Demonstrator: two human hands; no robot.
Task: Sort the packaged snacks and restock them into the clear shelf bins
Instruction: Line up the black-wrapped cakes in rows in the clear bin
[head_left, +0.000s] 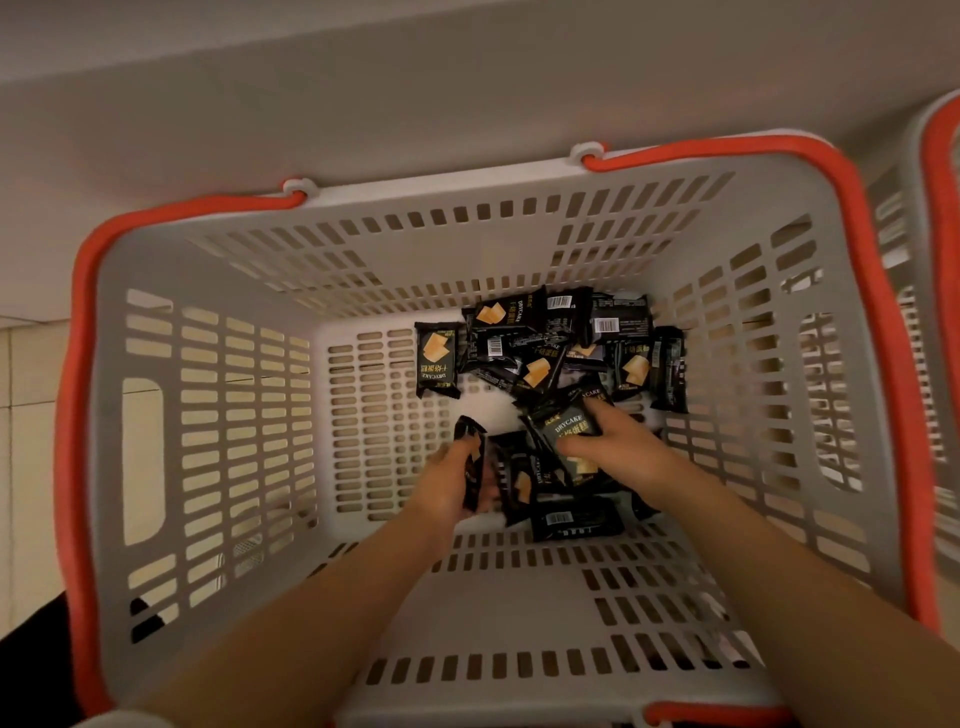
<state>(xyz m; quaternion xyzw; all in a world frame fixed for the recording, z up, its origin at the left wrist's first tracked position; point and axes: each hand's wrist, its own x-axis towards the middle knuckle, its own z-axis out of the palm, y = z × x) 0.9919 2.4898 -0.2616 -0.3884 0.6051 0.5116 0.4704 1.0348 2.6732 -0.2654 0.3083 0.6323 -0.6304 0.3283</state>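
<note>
Black snack packets (550, 353) (some half-hidden) under both hands.

Second basket (935, 322) cut off right.

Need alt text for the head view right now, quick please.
Both hands reach into a grey basket with red rim: the left hand and right hand each grip a black snack pack. More black packs lie piled at the basket's far right.

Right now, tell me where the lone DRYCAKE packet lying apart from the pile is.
In the head view, the lone packet lies flat on the basket floor, just left of the far pile.
</note>
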